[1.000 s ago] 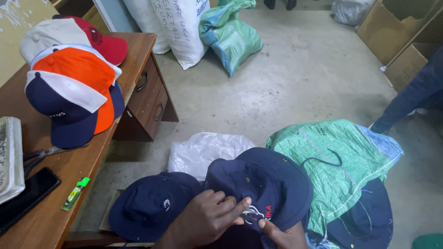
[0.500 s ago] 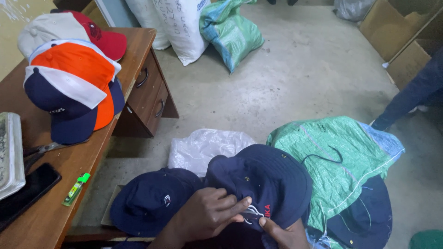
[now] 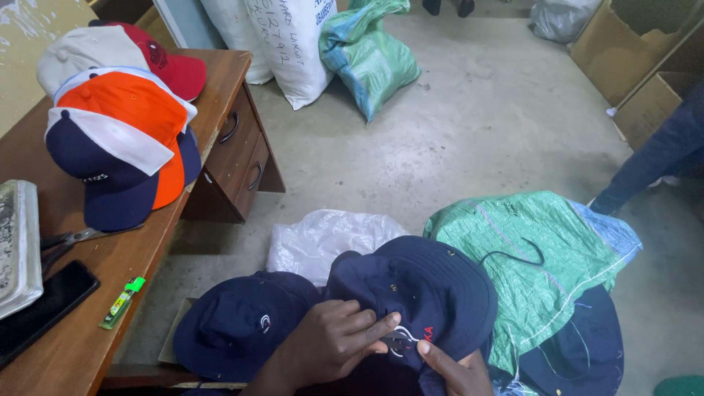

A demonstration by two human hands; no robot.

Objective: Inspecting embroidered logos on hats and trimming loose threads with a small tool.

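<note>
A navy bucket hat [image 3: 425,293] with small embroidery on its front rests at the bottom middle of the head view. My left hand [image 3: 334,345] grips its brim from the left, thumb and fingers pinching near the embroidery. My right hand [image 3: 451,370] comes up from below and pinches the same spot, mostly cut off by the frame edge. A second navy bucket hat [image 3: 238,326] lies just to the left, under my left wrist. Whether a small tool sits between my fingers cannot be told.
A wooden desk [image 3: 220,95] at left bears a stack of caps [image 3: 117,139], scissors [image 3: 70,240], a phone [image 3: 44,301] and a green lighter [image 3: 121,302]. A green woven sack [image 3: 535,257] lies right of the hat, a white bag [image 3: 326,238] behind it. Another person's leg [image 3: 653,158] stands at right.
My hands stay on the navy hat with only slight finger shifts. The view has tilted a little.
</note>
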